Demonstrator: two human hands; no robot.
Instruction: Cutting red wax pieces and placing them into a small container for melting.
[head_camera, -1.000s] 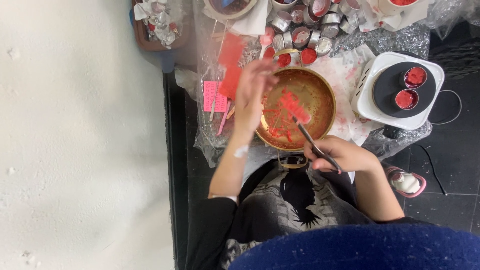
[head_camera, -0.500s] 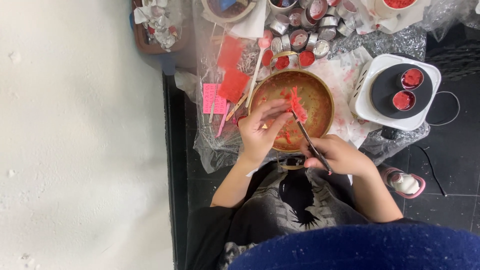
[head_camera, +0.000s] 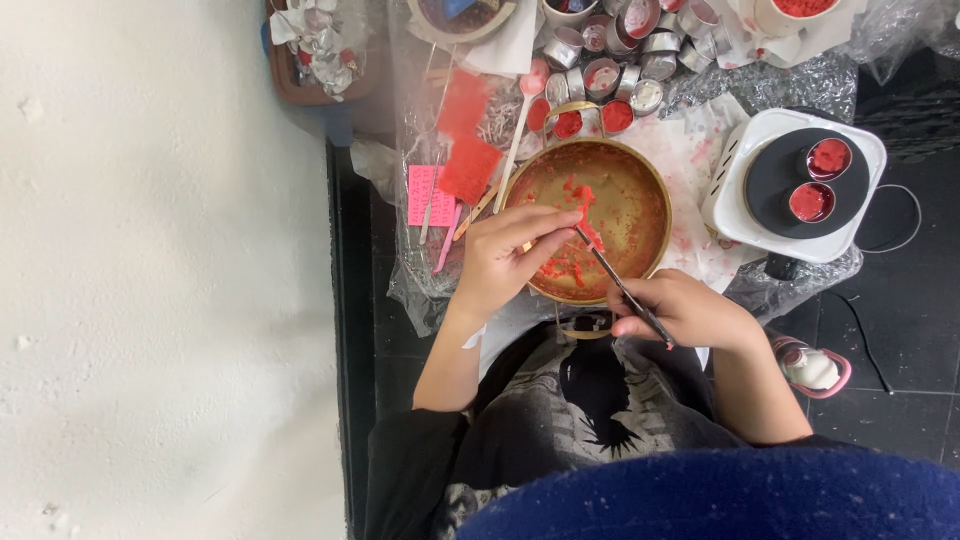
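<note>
White rough wall (head_camera: 160, 270) left; dark tiled floor (head_camera: 900, 340), possibly black.

The left hand (head_camera: 505, 255) reaches over the near-left rim of the brass bowl (head_camera: 640, 255), fingers stretched inward, thumb and forefinger pinched together; the right hand (head_camera: 685, 310) sits just outside the bowl's near rim, grip closed around a thin metal tool (head_camera: 620, 288); both forearms are bare.

Tins (head_camera: 610, 75) crowding beyond bowl (head_camera: 640, 170)
</note>
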